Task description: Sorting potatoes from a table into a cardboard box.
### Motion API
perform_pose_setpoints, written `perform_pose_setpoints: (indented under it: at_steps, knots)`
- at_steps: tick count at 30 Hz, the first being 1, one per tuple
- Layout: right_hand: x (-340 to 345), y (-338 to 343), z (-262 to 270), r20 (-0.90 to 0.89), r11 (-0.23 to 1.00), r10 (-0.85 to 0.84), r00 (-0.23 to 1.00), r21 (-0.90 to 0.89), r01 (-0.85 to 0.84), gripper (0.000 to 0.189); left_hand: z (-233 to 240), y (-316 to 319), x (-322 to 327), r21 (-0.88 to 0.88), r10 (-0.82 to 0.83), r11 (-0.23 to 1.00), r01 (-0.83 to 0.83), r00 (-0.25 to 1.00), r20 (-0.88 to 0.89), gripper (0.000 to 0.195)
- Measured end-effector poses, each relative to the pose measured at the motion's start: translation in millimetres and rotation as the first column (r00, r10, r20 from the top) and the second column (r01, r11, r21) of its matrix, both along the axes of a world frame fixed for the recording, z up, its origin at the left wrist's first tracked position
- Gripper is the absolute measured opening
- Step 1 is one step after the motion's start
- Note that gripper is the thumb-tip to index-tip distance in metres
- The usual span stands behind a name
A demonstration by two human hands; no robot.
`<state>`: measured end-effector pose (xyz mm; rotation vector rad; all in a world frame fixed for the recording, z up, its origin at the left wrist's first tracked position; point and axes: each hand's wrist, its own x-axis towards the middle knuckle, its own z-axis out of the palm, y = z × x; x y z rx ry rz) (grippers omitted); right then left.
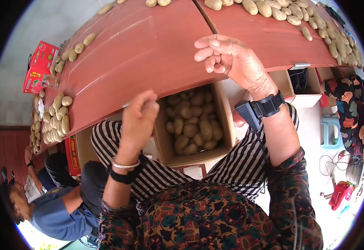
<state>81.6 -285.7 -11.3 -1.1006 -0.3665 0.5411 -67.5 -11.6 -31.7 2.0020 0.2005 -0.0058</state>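
My right hand [229, 57] is raised above the front part of the red table [132, 59], fingers loosely bent and apart, with no object in it. Lower and to the left, my left hand [140, 120] hovers by the table's front edge, beside an open cardboard box [161, 148]. Its fingers are half curled, and I see nothing between them. Many potatoes [197, 125] lie inside the box, which stands between my knees, partly under the tabletop. Each of my wrists wears a black strap; the right one carries a small black device [247, 114].
Potatoes sit in rows and heaps at the table's left end [57, 120] and far right [338, 40]. A red carton [39, 67] and a glass jar [50, 81] stand at left. Co-workers sit on both sides. A blue plastic stool [330, 132] and cables [335, 164] are at right.
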Motion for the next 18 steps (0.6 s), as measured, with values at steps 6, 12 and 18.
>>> perform_pose_setpoints:
  at_steps: [6,12,18]
  knots:
    - [1,9,2,0.044,0.974,0.207,0.977,-0.1,-0.202,0.043,109,-12,10,-0.24,0.039,0.971,-0.008,0.991,0.128,0.042]
    - [-17,30,9,-0.003,0.762,0.557,0.83,-0.396,-0.513,0.065,105,-4,33,-0.145,0.012,0.989,0.023,0.972,0.234,0.049]
    - [-27,51,-22,-0.173,0.515,0.652,0.738,-0.613,-0.599,0.059,42,32,76,0.022,0.061,0.997,-0.07,0.954,0.292,0.058]
